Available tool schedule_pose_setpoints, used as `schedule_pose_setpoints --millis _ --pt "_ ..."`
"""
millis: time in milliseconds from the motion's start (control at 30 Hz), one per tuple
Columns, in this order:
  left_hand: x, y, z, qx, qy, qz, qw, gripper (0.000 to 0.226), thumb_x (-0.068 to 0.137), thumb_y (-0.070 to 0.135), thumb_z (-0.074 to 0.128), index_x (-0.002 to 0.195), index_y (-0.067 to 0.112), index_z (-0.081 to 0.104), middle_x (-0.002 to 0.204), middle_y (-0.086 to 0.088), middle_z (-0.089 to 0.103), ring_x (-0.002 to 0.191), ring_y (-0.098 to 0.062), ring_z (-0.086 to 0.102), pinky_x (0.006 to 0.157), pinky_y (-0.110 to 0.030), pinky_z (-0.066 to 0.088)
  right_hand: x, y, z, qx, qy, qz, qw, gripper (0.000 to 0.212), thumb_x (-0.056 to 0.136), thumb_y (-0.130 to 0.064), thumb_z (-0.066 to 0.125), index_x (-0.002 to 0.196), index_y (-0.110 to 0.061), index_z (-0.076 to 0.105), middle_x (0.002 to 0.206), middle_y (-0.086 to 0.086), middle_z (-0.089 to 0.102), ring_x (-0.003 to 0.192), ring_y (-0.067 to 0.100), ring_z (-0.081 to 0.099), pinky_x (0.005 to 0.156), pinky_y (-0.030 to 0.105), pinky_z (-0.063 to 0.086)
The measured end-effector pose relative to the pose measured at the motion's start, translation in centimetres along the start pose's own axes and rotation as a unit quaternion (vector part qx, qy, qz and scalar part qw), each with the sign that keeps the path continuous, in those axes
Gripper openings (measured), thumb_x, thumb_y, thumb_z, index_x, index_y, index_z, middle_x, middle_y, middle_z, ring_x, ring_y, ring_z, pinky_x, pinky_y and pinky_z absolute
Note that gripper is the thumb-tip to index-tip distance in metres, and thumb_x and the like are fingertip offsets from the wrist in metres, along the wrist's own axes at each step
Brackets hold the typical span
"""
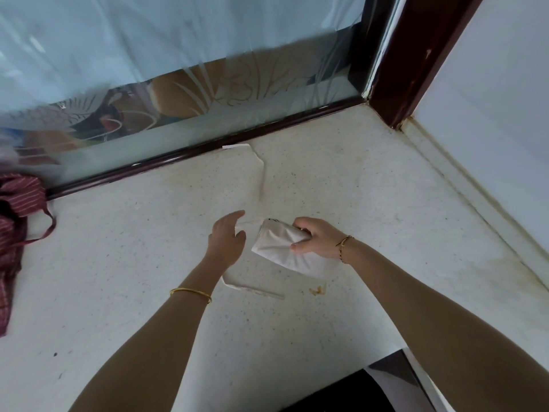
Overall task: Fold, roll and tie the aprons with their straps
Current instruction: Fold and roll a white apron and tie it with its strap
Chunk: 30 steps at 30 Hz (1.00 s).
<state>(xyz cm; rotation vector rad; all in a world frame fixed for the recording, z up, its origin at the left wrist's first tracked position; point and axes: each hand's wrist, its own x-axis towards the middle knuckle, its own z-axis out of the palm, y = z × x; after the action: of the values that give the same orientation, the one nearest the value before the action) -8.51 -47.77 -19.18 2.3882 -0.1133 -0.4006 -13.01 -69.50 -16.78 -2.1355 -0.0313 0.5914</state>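
Note:
A white apron (277,246) lies rolled into a short bundle on the speckled white counter (118,263). My right hand (318,237) grips the bundle's right end, with the thumb across the cloth. One white strap (258,173) runs from the roll away toward the window frame. Another white strap (249,288) loops under my left forearm and lies on the counter in front of the roll. My left hand (227,237) hovers just left of the roll, fingers relaxed, holding nothing.
A dark red striped apron (15,227) with a loose strap lies heaped at the counter's left edge. A frosted glass window (178,69) with a dark frame closes the back. A white wall (490,99) bounds the right. The counter's front edge drops off at bottom right.

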Motion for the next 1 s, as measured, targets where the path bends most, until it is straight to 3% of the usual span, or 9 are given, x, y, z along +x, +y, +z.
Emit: schedule_pose_setpoints --millis 133,233,333,400,567,667,800,933,1000 --pt "-1.2 2.4 1.0 0.036 -0.029 0.018 0.999 0.034 0.098 0.021 0.046 0.132 0.019 0.049 0.12 0.003 0.061 0.112 -0.02 0.054 0.103 -0.043 0.037 -1.9 0.4 -1.6 0.039 0.022 0.001 0.999 0.025 0.082 -0.013 0.069 0.076 -0.017 0.045 0.074 -0.006 0.042 0.066 0.008 0.041 0.06 0.02 0.031" --pt "-1.9 5.0 1.6 -0.032 -0.04 0.033 0.998 0.022 0.097 0.012 0.042 0.114 0.013 0.057 0.092 -0.001 0.063 0.084 -0.015 0.061 0.079 -0.027 0.046 -3.3 1.0 -2.6 0.089 0.041 0.021 0.995 0.019 0.083 -0.014 0.069 0.081 -0.017 0.05 0.08 -0.005 0.052 0.073 0.009 0.051 0.066 0.02 0.04" --pt "-2.5 6.7 2.3 -0.109 -0.048 0.012 0.993 0.016 0.095 0.006 0.042 0.091 0.011 0.056 0.068 -0.001 0.054 0.058 -0.014 0.053 0.06 -0.026 0.041 -4.3 1.8 -3.2 0.185 0.061 0.045 0.98 0.019 0.083 -0.014 0.07 0.093 -0.009 0.055 0.093 0.007 0.061 0.087 0.025 0.061 0.079 0.039 0.05" --pt "-2.8 7.3 2.8 -0.146 -0.037 -0.004 0.989 0.015 0.095 0.008 0.045 0.087 0.008 0.058 0.065 0.001 0.05 0.053 -0.013 0.042 0.054 -0.028 0.034 -4.6 1.9 -3.3 0.282 0.061 0.057 0.956 0.018 0.082 -0.013 0.07 0.093 -0.011 0.056 0.096 0.008 0.065 0.089 0.029 0.064 0.081 0.045 0.052" --pt "-3.7 9.1 3.8 -0.149 -0.06 -0.018 0.987 0.019 0.092 0.006 0.048 0.086 0.009 0.066 0.068 0.004 0.059 0.051 -0.008 0.042 0.051 -0.022 0.033 -4.5 1.3 -3.0 0.417 0.092 0.06 0.902 0.019 0.082 -0.01 0.07 0.09 -0.015 0.054 0.096 0.006 0.068 0.084 0.025 0.067 0.074 0.043 0.055" --pt "-4.3 9.6 3.9 -0.211 -0.098 -0.062 0.971 0.022 0.085 -0.004 0.044 0.072 0.008 0.059 0.058 -0.001 0.047 0.052 -0.012 0.038 0.052 -0.023 0.031 -4.2 1.5 -2.6 0.351 0.137 0.078 0.923 0.02 0.081 -0.015 0.072 0.086 -0.017 0.053 0.099 0.01 0.067 0.089 0.032 0.065 0.08 0.049 0.055" --pt "-4.5 9.5 3.1 -0.424 -0.127 -0.135 0.886 0.008 0.076 0.004 0.052 0.074 0.008 0.058 0.073 -0.004 0.051 0.056 -0.011 0.041 0.046 -0.02 0.027 -3.9 0.8 -2.5 0.253 0.188 0.068 0.947 0.025 0.082 -0.019 0.071 0.097 -0.007 0.055 0.097 0.009 0.063 0.087 0.029 0.062 0.079 0.044 0.053" --pt "-4.6 9.2 3.2 -0.354 -0.102 -0.094 0.925 0.013 0.09 0.016 0.06 0.08 0.008 0.057 0.061 -0.001 0.047 0.051 -0.01 0.035 0.044 -0.017 0.03 -3.6 -0.3 -2.2 0.186 0.172 0.043 0.966 0.031 0.084 -0.022 0.069 0.103 -0.003 0.054 0.1 0.01 0.063 0.082 0.021 0.058 0.072 0.033 0.05" --pt "-4.5 8.9 3.1 -0.367 -0.081 -0.097 0.921 0.018 0.092 0.017 0.059 0.077 0.008 0.054 0.057 -0.001 0.044 0.049 -0.01 0.033 0.044 -0.017 0.03 -3.3 -0.4 -2.4 0.171 0.15 0.043 0.973 0.03 0.083 -0.025 0.07 0.099 -0.004 0.054 0.097 0.006 0.062 0.084 0.021 0.059 0.074 0.034 0.05"
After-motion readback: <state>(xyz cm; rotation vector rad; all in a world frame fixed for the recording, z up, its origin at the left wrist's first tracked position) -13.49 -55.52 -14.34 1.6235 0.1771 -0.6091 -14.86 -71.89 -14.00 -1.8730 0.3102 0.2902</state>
